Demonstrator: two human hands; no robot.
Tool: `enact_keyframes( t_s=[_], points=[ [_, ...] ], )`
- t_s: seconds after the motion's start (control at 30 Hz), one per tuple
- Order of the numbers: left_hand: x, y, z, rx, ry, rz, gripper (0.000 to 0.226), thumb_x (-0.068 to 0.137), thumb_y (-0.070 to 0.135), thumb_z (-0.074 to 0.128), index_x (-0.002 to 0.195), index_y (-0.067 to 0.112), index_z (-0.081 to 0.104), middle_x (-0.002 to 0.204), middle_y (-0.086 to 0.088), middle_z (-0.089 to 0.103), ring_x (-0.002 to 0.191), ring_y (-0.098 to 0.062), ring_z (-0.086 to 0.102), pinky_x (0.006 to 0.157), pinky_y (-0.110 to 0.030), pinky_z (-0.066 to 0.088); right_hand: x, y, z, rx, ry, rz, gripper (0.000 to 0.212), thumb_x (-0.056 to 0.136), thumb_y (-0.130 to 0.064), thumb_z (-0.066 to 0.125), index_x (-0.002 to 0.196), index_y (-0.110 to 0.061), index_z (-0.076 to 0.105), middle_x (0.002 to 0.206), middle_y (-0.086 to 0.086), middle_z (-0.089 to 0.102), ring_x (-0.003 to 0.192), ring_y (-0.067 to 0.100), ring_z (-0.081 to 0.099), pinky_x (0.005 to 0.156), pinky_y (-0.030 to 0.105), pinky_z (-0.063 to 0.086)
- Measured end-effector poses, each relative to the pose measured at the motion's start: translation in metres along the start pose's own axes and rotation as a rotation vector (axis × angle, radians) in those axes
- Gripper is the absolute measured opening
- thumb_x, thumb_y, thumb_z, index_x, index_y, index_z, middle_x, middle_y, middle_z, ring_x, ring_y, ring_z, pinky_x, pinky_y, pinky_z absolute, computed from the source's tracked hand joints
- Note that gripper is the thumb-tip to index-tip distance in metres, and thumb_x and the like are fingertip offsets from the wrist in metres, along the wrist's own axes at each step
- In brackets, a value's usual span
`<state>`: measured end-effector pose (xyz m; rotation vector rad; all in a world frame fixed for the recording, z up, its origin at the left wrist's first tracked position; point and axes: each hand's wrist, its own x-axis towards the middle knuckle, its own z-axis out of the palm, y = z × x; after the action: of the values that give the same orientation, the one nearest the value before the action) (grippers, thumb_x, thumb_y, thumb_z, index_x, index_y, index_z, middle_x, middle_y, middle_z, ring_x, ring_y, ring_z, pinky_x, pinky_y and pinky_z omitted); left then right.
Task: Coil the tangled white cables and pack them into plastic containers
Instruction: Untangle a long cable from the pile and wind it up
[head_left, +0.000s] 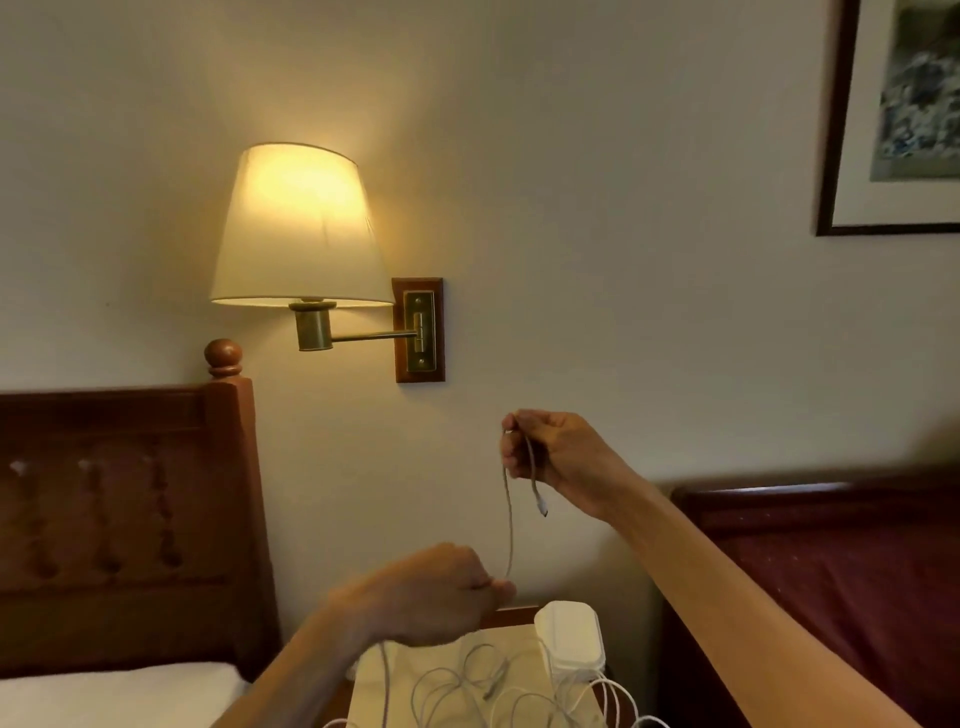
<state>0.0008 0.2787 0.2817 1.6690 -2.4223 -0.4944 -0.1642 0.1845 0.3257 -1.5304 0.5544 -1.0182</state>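
Cable hangs nearly straight up and down between our two hands, in front of the pale wall above the nightstand. We have its top end pinched in our right hand, fingers curled round it, and a short tail drops from that fist with the plug pointing down. Down below, our left hand grips the same strand between thumb and curled fingers, so the long axis runs vertical from one fist to the other. From the left hand the cable falls on toward the nightstand, passing under our wrist.

On the nightstand lies the tangle, loose white loops overlapping each other; we cannot tell how many cables are in it, and the bottom edge of the view cuts the loops off. Just right of the loops sits a white container, lid on, touched by a couple of strands at its base. We cannot make out what, if anything, is inside. Our left hand is blurred, so the exact finger placement is hard to read.

Further out, a lit lamp on a brass arm is fixed to the wall, a wooden headboard stands at left, a second dark red headboard at right, and a framed picture is cropped by the top right corner.
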Motion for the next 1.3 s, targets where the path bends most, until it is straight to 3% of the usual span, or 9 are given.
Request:
enact_keyframes(
  t_s=[0.13,0.27,0.4,0.57,0.7,0.83,1.03,1.17,1.3],
  points=[
    [-0.011,0.015,-0.039,-0.047,0.071,0.214,0.047,0.102,0.042,0.039,0.069,0.012,0.056,0.057,0.001,0.04,0.048,-0.01,0.035,0.052,-0.017,0.031,-0.001,0.0,0.015,-0.182,-0.041,-0.021,0.034,0.105,-0.021,0.037,0.094,-0.003,0.063,0.075,0.011,0.07,0.065,0.02,0.067,0.064,0.03,0.056],
    [-0.008,0.01,-0.064,0.042,0.456,0.404,0.032,0.099,0.037,0.044,0.078,0.026,0.065,0.049,0.014,0.048,0.045,-0.009,0.046,0.05,-0.019,0.035,-0.007,0.0,0.025,-0.374,-0.088,-0.07,0.038,0.105,-0.024,0.037,0.088,-0.005,0.066,0.059,0.002,0.063,0.052,0.014,0.059,0.056,0.023,0.051],
    [0.008,-0.012,-0.075,0.178,0.875,0.439,0.042,0.098,0.046,0.041,0.073,0.021,0.063,0.051,0.019,0.045,0.048,-0.008,0.052,0.052,-0.01,0.032,-0.013,-0.004,0.03,-0.058,-0.182,-0.035,0.041,0.105,-0.023,0.031,0.084,-0.007,0.062,0.053,0.003,0.049,0.047,0.014,0.045,0.05,0.023,0.042],
    [0.021,-0.024,-0.071,0.078,1.038,0.423,0.048,0.098,0.052,0.034,0.082,0.019,0.064,0.057,0.013,0.052,0.054,-0.011,0.055,0.051,-0.021,0.04,-0.016,-0.01,0.039,0.411,-0.334,0.069,0.034,0.102,-0.023,0.037,0.084,-0.008,0.061,0.061,0.003,0.053,0.055,0.014,0.05,0.057,0.025,0.046],
    [0.023,-0.025,-0.065,-0.159,0.983,0.421,0.049,0.097,0.049,0.038,0.077,0.013,0.063,0.06,0.005,0.056,0.057,-0.012,0.054,0.057,-0.021,0.042,-0.017,-0.011,0.043,0.575,-0.323,0.096,0.034,0.101,-0.022,0.039,0.077,-0.008,0.058,0.076,0.01,0.064,0.065,0.019,0.063,0.066,0.027,0.056],
    [0.023,-0.047,-0.047,-0.321,0.914,0.349,0.047,0.099,0.039,0.04,0.07,0.004,0.053,0.056,0.005,0.041,0.052,-0.008,0.036,0.053,-0.021,0.03,-0.014,-0.013,0.035,0.785,-0.351,0.108,0.028,0.102,-0.021,0.038,0.083,-0.011,0.054,0.053,-0.006,0.041,0.042,0.006,0.039,0.04,0.017,0.034],
    [0.023,-0.101,0.01,-0.565,0.741,0.2,0.035,0.102,0.024,0.041,0.07,0.021,0.055,0.055,0.007,0.047,0.049,-0.003,0.04,0.049,-0.016,0.032,-0.012,-0.034,0.014,0.748,-0.2,0.093,0.029,0.101,-0.021,0.037,0.078,-0.014,0.053,0.048,-0.009,0.03,0.041,0.005,0.021,0.04,0.017,0.021],
    [0.017,-0.101,0.035,-0.338,0.558,0.018,0.038,0.1,0.033,0.046,0.066,0.027,0.059,0.054,0.012,0.051,0.052,-0.003,0.043,0.056,-0.027,0.035,-0.009,-0.039,0.008,0.569,-0.132,0.092,0.029,0.102,-0.021,0.039,0.077,-0.014,0.053,0.053,-0.007,0.036,0.042,0.005,0.034,0.041,0.016,0.031],
    [-0.006,-0.036,0.005,-0.073,0.187,0.207,0.041,0.1,0.043,0.045,0.065,0.024,0.054,0.058,0.011,0.048,0.053,-0.004,0.04,0.056,-0.021,0.034,-0.003,-0.023,0.023,0.181,-0.028,0.028,0.03,0.104,-0.022,0.041,0.082,-0.009,0.058,0.067,0.006,0.059,0.058,0.016,0.058,0.056,0.024,0.05]
  ],
)
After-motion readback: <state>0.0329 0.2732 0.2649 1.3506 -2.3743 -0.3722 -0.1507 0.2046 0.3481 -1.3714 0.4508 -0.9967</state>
